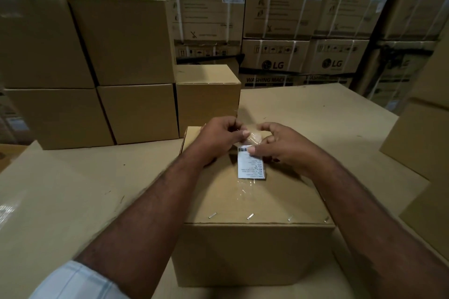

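Note:
A stapled brown cardboard box (252,247) stands in front of me on a cardboard-covered surface. A white printed label (251,167) with a barcode lies on its top, under a strip of clear tape (254,139). My left hand (218,137) pinches the far end of the tape above the label. My right hand (281,148) holds the tape beside it, its thumb pressing on the label's top edge. Both hands hover over the far half of the box top.
Several plain cardboard boxes (121,65) are stacked at the left and behind the box. Large printed appliance cartons (274,31) form a wall at the back. More cartons (422,143) stand at the right edge. The cardboard surface (315,109) stretches right of the hands.

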Tool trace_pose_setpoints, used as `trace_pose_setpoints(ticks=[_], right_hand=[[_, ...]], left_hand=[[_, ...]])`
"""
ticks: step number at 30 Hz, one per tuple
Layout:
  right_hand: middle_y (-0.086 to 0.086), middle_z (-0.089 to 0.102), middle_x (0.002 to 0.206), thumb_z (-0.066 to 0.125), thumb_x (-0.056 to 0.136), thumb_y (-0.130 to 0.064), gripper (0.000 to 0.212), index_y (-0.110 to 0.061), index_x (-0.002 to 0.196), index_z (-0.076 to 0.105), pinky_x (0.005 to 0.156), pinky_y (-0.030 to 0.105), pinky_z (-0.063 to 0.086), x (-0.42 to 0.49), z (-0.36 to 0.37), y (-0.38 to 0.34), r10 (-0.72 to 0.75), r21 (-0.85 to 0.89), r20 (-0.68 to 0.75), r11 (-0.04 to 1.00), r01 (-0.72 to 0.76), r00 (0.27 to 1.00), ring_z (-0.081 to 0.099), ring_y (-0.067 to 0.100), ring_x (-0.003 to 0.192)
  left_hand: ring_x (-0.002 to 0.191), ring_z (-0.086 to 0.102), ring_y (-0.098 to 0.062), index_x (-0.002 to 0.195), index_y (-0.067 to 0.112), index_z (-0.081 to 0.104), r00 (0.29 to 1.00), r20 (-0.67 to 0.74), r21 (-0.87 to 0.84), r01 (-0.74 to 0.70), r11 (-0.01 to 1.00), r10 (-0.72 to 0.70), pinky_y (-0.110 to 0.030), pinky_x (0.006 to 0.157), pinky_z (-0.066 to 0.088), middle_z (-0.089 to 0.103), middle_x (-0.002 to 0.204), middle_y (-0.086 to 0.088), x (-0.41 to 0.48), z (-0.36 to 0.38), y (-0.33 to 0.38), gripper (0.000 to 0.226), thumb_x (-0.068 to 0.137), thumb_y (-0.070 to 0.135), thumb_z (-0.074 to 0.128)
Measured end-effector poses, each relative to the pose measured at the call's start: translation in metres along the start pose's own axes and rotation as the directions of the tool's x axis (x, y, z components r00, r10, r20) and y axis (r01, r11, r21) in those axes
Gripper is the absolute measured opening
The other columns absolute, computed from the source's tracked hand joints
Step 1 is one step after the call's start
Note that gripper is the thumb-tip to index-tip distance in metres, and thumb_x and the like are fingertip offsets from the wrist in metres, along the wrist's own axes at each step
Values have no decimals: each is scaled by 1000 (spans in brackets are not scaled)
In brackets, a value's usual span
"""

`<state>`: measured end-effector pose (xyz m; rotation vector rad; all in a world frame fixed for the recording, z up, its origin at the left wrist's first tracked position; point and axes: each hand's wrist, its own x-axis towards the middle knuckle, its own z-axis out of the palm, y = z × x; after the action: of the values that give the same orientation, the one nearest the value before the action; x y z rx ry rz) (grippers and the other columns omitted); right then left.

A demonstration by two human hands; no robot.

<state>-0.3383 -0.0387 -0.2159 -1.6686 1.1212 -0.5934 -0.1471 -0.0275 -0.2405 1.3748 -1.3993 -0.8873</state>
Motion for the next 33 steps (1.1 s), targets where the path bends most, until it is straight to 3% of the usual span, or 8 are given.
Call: trace_pose_setpoints(ticks=[4,8,14,18,20,25,30,33], right_hand=[[18,74,91,82,78,-7,59,-14,130,55,78,37,55,-8,4,1,-13,65,-19,998,14,1000,73,24,80],[19,68,82,77,79,4,48,-8,122,58,67,30,56,-12,10,4,-48,224,-63,973,61,997,69,23,72],[12,69,73,75,79,8,51,-8,124,57,65,29,59,-13,9,8,-92,352,-77,929,113,993,70,25,72],[18,70,82,83,74,-2,57,-11,124,56,71,32,60,-15,8,7,-100,340,-81,933,122,992,72,27,77],[18,70,83,83,73,-2,58,-11,124,56,68,31,60,-14,8,8,-103,335,-83,934,125,991,72,26,77],[15,71,79,73,84,1,45,-8,124,57,69,34,60,-12,6,8,-94,348,-82,930,117,992,71,27,76],[10,68,79,54,101,-16,18,-11,117,61,62,22,45,-9,3,12,-94,310,-123,942,128,988,55,16,70],[5,70,78,50,103,-12,17,-13,113,63,66,23,45,-4,3,17,-93,281,-156,950,134,983,59,6,65]], left_hand=[[56,64,-3,88,3,66,1000,25,-71,-4,997,6,-17,51,50,67,77,-9,-5,1,7,4,92,4,69],[59,66,-4,89,8,68,1000,17,-79,-7,997,8,-19,52,51,69,76,-6,-5,-1,9,4,91,7,71],[102,69,-32,113,15,66,989,125,-79,90,993,-80,-48,91,55,73,110,-11,-6,-13,12,43,81,41,80],[77,58,-29,99,1,73,928,342,68,133,989,-148,-34,67,45,70,86,-16,-14,-18,18,47,75,40,85],[78,61,-28,92,0,75,909,377,136,136,981,-178,-35,71,47,73,88,-22,-16,-21,23,42,71,34,88],[82,67,-24,97,-2,76,894,389,197,153,968,-220,-31,74,49,77,94,-15,-18,-25,27,31,78,22,84],[45,56,-7,95,-7,74,911,351,127,181,975,-215,-14,44,40,74,71,-7,-21,-23,27,26,83,15,81],[46,57,-7,92,-3,75,907,359,107,192,976,-218,-16,46,41,73,70,-5,-22,-23,28,20,84,14,79]])
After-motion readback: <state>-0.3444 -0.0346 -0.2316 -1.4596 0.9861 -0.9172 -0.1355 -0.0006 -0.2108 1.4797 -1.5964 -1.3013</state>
